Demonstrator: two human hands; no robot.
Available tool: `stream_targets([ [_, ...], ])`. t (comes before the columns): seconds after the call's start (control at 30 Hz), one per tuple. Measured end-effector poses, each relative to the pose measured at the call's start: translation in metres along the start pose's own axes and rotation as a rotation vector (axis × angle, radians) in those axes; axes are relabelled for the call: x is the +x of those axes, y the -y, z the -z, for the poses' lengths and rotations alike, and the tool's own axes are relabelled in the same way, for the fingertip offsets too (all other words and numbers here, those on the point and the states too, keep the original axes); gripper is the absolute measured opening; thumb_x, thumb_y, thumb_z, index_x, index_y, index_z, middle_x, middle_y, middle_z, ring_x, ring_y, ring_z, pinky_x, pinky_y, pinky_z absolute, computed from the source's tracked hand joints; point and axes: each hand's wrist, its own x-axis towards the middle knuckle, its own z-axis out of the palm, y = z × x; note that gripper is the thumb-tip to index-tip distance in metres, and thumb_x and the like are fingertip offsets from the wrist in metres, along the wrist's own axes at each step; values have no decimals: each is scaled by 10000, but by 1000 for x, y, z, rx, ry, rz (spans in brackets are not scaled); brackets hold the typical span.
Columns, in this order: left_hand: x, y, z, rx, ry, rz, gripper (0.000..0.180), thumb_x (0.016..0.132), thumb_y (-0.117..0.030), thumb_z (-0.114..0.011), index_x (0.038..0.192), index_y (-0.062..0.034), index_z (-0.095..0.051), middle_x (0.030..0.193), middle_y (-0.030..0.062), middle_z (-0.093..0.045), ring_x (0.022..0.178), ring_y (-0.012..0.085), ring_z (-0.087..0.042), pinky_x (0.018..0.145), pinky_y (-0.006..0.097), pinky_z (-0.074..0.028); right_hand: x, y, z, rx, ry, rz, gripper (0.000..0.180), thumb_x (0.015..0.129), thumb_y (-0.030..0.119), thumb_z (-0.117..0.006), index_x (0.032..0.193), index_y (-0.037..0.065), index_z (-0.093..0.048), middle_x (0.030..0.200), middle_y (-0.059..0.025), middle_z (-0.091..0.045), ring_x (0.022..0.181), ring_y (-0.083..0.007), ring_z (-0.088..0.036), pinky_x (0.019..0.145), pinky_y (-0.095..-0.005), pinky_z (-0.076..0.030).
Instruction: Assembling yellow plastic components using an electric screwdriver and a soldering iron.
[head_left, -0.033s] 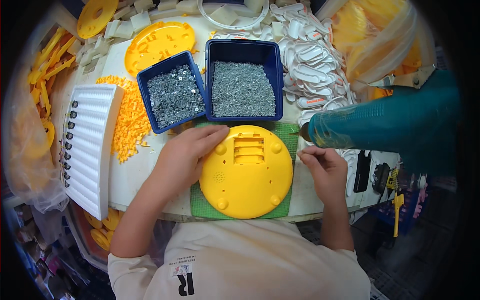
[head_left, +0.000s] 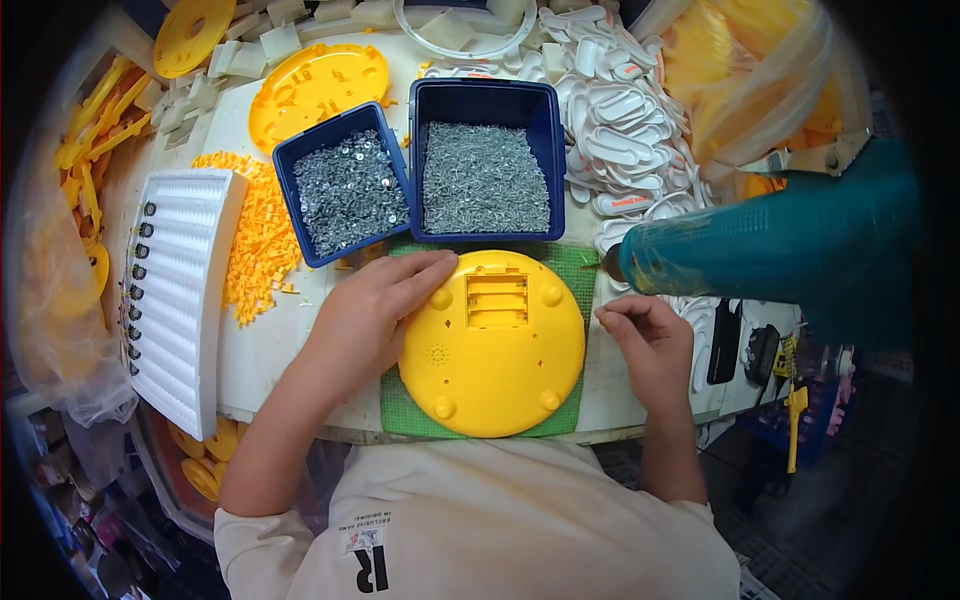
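A: Head view. Where's the disc, how's it held?
B: Yellow disc [head_left: 490, 370] is on the green mat [head_left: 400, 420], midway along the table's [head_left: 260, 365] near edge. Slotted recess faces up, toward the mat's far edge. Mat probably there for grip and to spare the finish.
A: Hands?
B: Left hand [head_left: 375, 300] lies on the disc's left rim, fingers together and nearly straight, not wrapped round it. Reads as steadying. Right hand [head_left: 650, 340] is off the disc's right side, thumb and index tips pinched close, other fingers curled. Can't tell if something tiny is between them.
A: Layout logic?
B: Smaller blue bin [head_left: 325, 139] and larger blue bin [head_left: 485, 105], both full of small metal parts, sit by the mat's far edge, presumably for short reach. Teal tool [head_left: 750, 245] points its thin tip at the mat's far right corner; looks parked handy to the right hand.
A: Markings?
B: Orange print on the white parts [head_left: 625, 140] past the bins' right side. Dark lettering plus a small patch on the shirt [head_left: 480, 520]. Disc: no writing I can make out.
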Motion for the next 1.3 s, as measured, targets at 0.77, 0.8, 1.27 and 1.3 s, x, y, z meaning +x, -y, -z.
stream_targets([
  [0.77, 72, 20, -14, 273, -337, -41, 115, 857, -163, -773, 930, -99, -711, 1360, 117, -634, 1390, 380, -488, 1117, 532, -377, -38, -25, -29, -175, -156, 226, 70, 927, -25, -687, 992, -35, -709, 950, -90, -666, 844, -156, -647, 774, -272, -518],
  [0.8, 71, 19, -15, 270, -337, -41, 115, 857, -163, -773, 930, -99, -711, 1360, 117, -634, 1390, 380, -488, 1117, 532, -377, -38, -29, -29, -303, -191, 348, 77, 904, -25, -703, 980, -28, -717, 923, -112, -684, 817, -204, -670, 740, -306, -534],
  [1.27, 79, 27, -7, 305, -287, -23, 117, 872, -160, -789, 909, -84, -707, 1338, 91, -655, 1398, 355, -490, 1113, 517, -394, 48, 25, -30, -598, -82, 788, 140, 885, -15, -710, 1024, -13, -730, 958, -155, -718, 857, -297, -688, 799, -363, -528],
  [1.3, 79, 25, -6, 305, -291, -24, 117, 872, -160, -789, 909, -84, -707, 1338, 91, -655, 1398, 355, -490, 1113, 517, -394, 62, 33, -36, -612, -38, 812, 157, 878, 16, -732, 1035, 0, -736, 968, -144, -715, 888, -301, -682, 818, -368, -524],
])
